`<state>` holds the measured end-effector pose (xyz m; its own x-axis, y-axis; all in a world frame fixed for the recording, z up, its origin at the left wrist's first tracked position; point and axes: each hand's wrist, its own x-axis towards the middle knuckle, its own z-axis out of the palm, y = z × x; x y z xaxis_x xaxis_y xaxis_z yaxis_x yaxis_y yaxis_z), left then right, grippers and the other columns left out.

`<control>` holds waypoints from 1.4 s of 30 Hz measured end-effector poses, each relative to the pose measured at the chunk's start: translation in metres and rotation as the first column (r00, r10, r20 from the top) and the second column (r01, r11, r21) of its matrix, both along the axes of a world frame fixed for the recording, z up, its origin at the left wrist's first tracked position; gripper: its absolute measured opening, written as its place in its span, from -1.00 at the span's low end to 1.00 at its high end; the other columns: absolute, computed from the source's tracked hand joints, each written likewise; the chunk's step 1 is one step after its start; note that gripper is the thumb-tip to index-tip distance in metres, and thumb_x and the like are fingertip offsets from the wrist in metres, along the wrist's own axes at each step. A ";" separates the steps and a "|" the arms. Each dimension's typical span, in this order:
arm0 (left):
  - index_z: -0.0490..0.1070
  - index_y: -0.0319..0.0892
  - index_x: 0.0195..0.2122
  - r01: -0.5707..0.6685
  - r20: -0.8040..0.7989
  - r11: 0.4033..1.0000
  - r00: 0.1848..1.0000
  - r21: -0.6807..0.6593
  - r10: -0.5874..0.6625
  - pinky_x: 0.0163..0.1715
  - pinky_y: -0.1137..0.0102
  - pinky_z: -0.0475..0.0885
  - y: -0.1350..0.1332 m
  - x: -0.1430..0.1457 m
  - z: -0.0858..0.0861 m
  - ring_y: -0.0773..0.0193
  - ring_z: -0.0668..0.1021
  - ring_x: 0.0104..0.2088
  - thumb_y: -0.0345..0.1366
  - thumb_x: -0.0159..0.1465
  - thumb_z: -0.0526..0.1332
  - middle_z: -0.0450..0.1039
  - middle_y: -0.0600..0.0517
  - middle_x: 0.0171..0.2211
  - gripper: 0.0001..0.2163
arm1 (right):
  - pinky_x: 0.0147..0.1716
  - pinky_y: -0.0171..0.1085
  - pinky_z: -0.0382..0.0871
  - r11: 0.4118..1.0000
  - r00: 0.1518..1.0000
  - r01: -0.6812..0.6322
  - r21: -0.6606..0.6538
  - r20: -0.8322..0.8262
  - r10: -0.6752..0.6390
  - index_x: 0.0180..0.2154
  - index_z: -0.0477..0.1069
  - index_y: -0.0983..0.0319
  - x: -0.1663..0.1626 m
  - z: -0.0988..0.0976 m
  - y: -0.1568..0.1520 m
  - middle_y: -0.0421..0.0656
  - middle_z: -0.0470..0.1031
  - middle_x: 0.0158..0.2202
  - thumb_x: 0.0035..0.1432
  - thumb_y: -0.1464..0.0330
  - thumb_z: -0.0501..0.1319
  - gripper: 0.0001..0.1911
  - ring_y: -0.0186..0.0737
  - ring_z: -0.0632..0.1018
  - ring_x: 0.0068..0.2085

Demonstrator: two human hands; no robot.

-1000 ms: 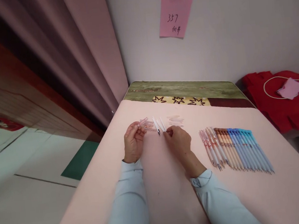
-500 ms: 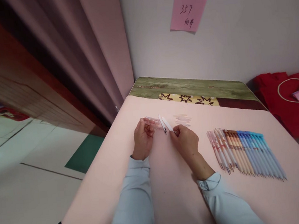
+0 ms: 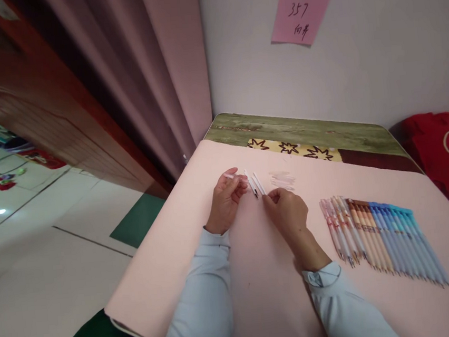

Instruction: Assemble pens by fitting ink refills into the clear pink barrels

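Note:
My left hand (image 3: 227,197) has its fingers curled around a slim, pale pen barrel (image 3: 230,176), whose end sticks out past the fingers; much of it is hidden. Between the hands a white pen refill (image 3: 250,183) with a dark tip lies on the pink table cover. My right hand (image 3: 287,207) pinches the near end of a second white refill (image 3: 258,182), just right of the first. Behind the right hand are several thin translucent pieces (image 3: 283,180), too faint to name surely.
To the right lies a neat row of pens (image 3: 386,237) in pink, brown and blue. A patterned strip (image 3: 288,147) and green wood-look tabletop (image 3: 283,123) show at the back, against the wall. Red cloth (image 3: 434,164) is beyond the right edge, a curtain (image 3: 159,63) left.
My left hand has turned and lifted the pale barrel off the table into its fingers. My right hand keeps its pinch on the refill. The whole view has shifted slightly left.

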<state>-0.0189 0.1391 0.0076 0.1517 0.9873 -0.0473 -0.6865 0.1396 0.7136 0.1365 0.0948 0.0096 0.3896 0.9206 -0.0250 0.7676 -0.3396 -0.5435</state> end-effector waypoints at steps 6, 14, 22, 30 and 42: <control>0.50 -0.27 -0.15 -0.079 -0.037 0.997 0.996 -0.015 0.078 -0.35 0.48 0.45 0.000 0.001 0.002 0.40 0.52 -0.40 -0.28 0.21 0.38 0.46 0.06 -0.45 -0.77 | -0.45 -0.29 0.06 0.999 1.000 -0.004 0.047 -0.016 0.005 -0.43 0.55 0.13 0.002 -0.001 -0.002 -0.19 0.54 -0.49 0.14 0.19 0.20 -0.78 -0.19 0.45 -0.43; 0.43 -0.22 -0.32 -0.163 0.050 0.979 0.984 -0.121 0.170 -0.36 0.53 0.49 0.005 -0.003 -0.001 0.45 0.56 -0.44 -0.23 0.24 0.36 0.51 0.07 -0.40 -0.82 | -0.43 -0.33 0.20 0.906 0.962 0.004 0.423 -0.248 0.112 -0.38 0.51 0.20 0.001 -0.013 -0.002 -0.26 0.42 -0.56 0.18 0.14 0.21 -0.72 -0.33 0.38 -0.52; 0.40 -0.21 -0.28 -0.258 -0.030 0.958 0.966 -0.129 0.256 -0.45 0.54 0.46 0.005 -0.001 -0.005 0.44 0.56 -0.48 -0.17 0.26 0.33 0.60 0.00 -0.32 -0.78 | -0.51 -0.37 0.16 0.794 0.903 -0.100 0.599 -0.281 0.326 -0.40 0.45 0.23 -0.003 -0.008 -0.006 -0.31 0.28 -0.58 0.19 0.23 0.20 -0.78 -0.39 0.25 -0.54; 0.40 -0.22 -0.29 -0.265 -0.003 0.953 0.964 -0.147 0.267 -0.40 0.51 0.48 0.003 0.000 -0.003 0.43 0.57 -0.48 -0.18 0.27 0.32 0.62 -0.03 -0.29 -0.79 | -0.51 -0.37 0.16 0.794 0.925 -0.098 0.600 -0.240 0.295 -0.40 0.46 0.24 -0.002 -0.010 -0.007 -0.32 0.26 -0.59 0.20 0.26 0.20 -0.79 -0.40 0.25 -0.55; 0.40 -0.24 -0.29 -0.257 -0.008 0.957 0.966 -0.137 0.259 -0.37 0.50 0.49 0.002 0.001 0.001 0.43 0.57 -0.47 -0.15 0.27 0.32 0.62 -0.05 -0.28 -0.76 | -0.49 -0.37 0.18 0.783 0.933 -0.049 0.621 -0.252 0.258 -0.39 0.46 0.24 0.000 -0.013 -0.005 -0.32 0.28 -0.58 0.20 0.26 0.21 -0.81 -0.40 0.27 -0.56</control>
<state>-0.0182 0.1413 0.0084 -0.1061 0.9773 -0.1836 -0.7186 0.0523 0.6934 0.1364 0.0900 -0.0032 0.3093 0.8353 0.4545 0.5382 0.2403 -0.8078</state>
